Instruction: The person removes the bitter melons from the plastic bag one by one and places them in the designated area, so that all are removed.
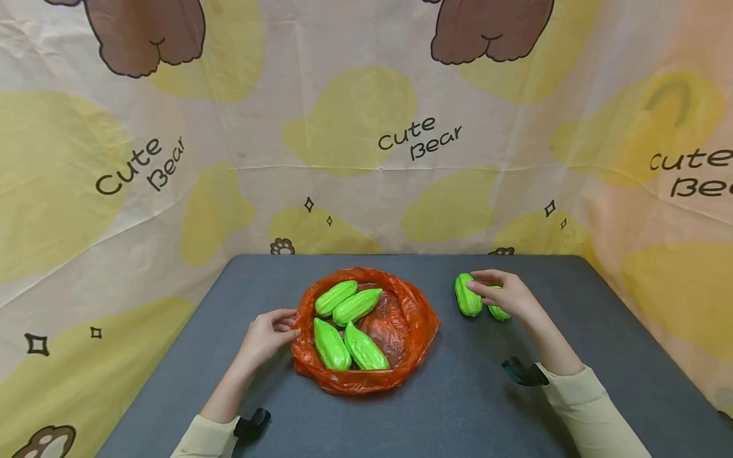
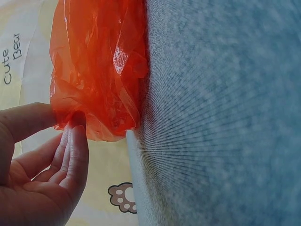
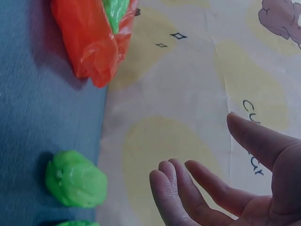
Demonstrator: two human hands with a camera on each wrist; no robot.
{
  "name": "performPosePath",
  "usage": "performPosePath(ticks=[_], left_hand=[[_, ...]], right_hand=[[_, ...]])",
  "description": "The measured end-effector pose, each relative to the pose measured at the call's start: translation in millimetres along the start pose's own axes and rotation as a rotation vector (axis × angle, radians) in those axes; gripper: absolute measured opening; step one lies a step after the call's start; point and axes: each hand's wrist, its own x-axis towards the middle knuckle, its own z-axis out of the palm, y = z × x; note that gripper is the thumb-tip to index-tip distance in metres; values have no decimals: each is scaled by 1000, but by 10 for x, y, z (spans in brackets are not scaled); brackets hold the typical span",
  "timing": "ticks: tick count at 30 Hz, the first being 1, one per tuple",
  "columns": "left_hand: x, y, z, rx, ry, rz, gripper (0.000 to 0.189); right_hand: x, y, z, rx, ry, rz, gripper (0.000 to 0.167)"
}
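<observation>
Bag (image 1: 366,383), thin red-orange plastic, mouth upward, on a grey counter (image 1: 452,407). Contents: four ribbed green gourds (image 1: 332,345), lying toward the left and middle. Left hand (image 1: 269,334): thumb and fingers pinching the left rim. Loose, right of the bag: one nearer gourd (image 1: 468,297) and one farther gourd (image 1: 499,313), the latter partly hidden behind the right hand (image 1: 511,296). Right hand: above the pair, fingers apart, nothing held. Handling, as judged: gourds firm, probably light, slightly slippery; best taken round the thick middle, not the tapered tip. Film likely limp, easily torn; grip a gathered fold of rim.
</observation>
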Motion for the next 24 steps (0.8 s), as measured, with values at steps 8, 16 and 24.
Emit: performPosePath(ticks=[8, 16, 24], left_hand=[[2, 0, -1, -6, -6, 2, 41], [6, -17, 5, -11, -5, -7, 41], [8, -29, 7, -11, -3, -9, 41]], right_hand=[[54, -49, 129, 22, -15, -9, 63], [105, -97, 232, 18, -44, -13, 62], [124, -139, 343, 36, -30, -33, 58]])
